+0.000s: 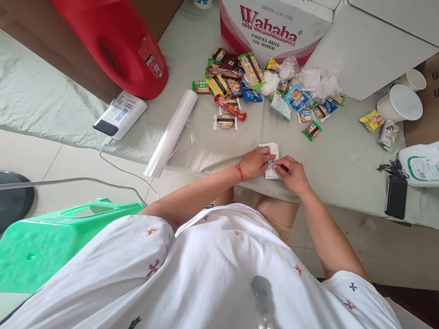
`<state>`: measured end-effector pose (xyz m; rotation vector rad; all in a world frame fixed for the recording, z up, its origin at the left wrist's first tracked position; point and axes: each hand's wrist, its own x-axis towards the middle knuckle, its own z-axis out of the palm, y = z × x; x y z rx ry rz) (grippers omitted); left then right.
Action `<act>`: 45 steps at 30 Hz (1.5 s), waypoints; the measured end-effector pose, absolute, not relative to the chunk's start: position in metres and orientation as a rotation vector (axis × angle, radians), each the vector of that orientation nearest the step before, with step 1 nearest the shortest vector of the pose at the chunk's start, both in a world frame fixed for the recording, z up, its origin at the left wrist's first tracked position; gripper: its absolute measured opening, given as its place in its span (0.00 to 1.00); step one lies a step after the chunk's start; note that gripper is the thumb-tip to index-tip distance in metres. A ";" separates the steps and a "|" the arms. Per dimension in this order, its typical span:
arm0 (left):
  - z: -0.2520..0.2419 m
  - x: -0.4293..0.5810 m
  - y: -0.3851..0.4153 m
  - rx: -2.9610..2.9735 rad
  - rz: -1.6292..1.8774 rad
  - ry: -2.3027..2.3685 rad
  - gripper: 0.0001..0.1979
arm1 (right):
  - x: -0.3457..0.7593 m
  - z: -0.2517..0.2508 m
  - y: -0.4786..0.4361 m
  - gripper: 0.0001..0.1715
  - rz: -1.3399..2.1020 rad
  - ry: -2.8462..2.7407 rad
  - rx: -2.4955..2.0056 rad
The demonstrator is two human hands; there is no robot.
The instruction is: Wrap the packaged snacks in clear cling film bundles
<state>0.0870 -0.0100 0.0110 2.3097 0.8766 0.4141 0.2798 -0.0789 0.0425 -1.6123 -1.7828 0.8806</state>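
Note:
At the table's front edge lies a small white packet [272, 174] with faint print, its exact kind too small to read. My left hand [255, 163], with a red cord at the wrist, holds its upper left part under bent fingers. From the right, the pinched fingertips of my right hand [292, 174] grip the packet near its middle. Both hands nearly meet over it and hide part of its surface. Just beyond is a loose pile of wrapped snacks [233, 87], with a round biscuit in a clear wrapper [225, 122] among the nearest.
A roll of clear film [171, 133] lies to the left, near a white device with a cable [121, 114] and a red jug [125, 46]. Behind stands a Wahaha carton [271, 27]. Rightward are paper cups [399, 103], a white bottle [429, 163] and a black phone-like object [396, 197].

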 end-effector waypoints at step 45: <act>0.011 0.080 -0.061 1.984 0.767 1.223 0.31 | 0.265 0.015 -0.093 0.30 0.399 -2.208 -1.680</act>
